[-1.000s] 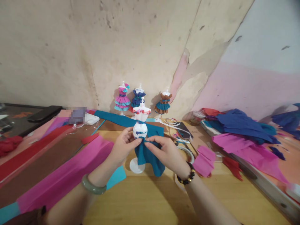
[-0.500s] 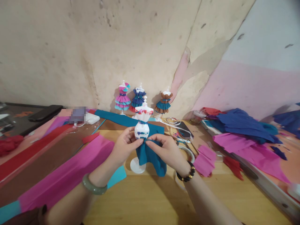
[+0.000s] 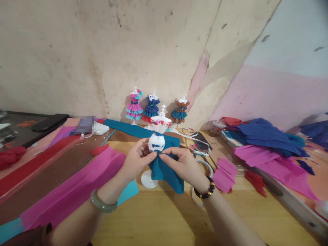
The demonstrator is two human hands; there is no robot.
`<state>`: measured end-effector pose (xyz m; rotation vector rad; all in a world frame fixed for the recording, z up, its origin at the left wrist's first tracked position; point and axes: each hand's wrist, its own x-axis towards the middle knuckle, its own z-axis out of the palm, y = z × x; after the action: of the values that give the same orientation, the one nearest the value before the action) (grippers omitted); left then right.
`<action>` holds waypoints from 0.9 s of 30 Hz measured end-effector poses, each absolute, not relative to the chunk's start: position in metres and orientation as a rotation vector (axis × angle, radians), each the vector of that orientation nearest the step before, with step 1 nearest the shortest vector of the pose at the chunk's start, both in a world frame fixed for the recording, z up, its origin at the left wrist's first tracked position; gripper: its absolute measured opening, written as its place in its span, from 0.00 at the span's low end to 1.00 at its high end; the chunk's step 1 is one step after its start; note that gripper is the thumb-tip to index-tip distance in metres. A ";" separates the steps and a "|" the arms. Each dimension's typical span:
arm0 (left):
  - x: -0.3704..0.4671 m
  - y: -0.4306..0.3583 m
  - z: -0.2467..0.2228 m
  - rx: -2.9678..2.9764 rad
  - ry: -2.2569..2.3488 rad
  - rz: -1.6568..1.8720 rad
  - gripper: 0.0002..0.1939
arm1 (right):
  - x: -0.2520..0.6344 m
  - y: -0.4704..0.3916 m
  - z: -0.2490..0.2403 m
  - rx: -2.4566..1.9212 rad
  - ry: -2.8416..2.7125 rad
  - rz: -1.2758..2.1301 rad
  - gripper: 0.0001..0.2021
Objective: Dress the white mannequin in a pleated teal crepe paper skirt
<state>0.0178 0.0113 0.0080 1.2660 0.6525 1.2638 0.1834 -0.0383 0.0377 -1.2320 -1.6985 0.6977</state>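
Note:
A small white mannequin (image 3: 156, 139) with red and blue smears on its bust and hips stands tilted to the right on a round white base (image 3: 149, 180). Against its lower front lies a piece of teal crepe paper (image 3: 165, 171), hanging down to the right. My left hand (image 3: 139, 155) pinches the paper's top edge with the thumb, its fingers curled beside the mannequin's hip. Close beside that thumb, my right hand (image 3: 180, 160) grips the same edge between thumb and fingers. The fingertips behind the paper are hidden.
Three mannequins in ruffled dresses, one pink (image 3: 134, 106), stand by the wall. Long paper strips, including a magenta one (image 3: 77, 188), lie left. A phone (image 3: 202, 141), tape roll (image 3: 205, 167) and pink paper piece (image 3: 224, 175) sit right, before a blue paper pile (image 3: 266, 136).
The mannequin's top has leaned to the right and its base has shifted slightly left. Both hands keep their pinch on the teal paper.

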 end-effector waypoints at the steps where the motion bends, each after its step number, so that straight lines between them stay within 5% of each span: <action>1: 0.018 0.011 0.009 1.268 0.652 1.265 0.21 | 0.183 -0.038 0.037 -1.238 -1.696 0.698 0.09; 27: 0.019 0.009 0.010 1.322 0.713 1.231 0.23 | 0.186 -0.036 0.038 -1.347 -1.652 0.713 0.10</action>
<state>0.0185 0.0086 0.0105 1.3222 0.7132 1.2312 0.1860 -0.0364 0.0380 -1.3475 -1.6517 0.7130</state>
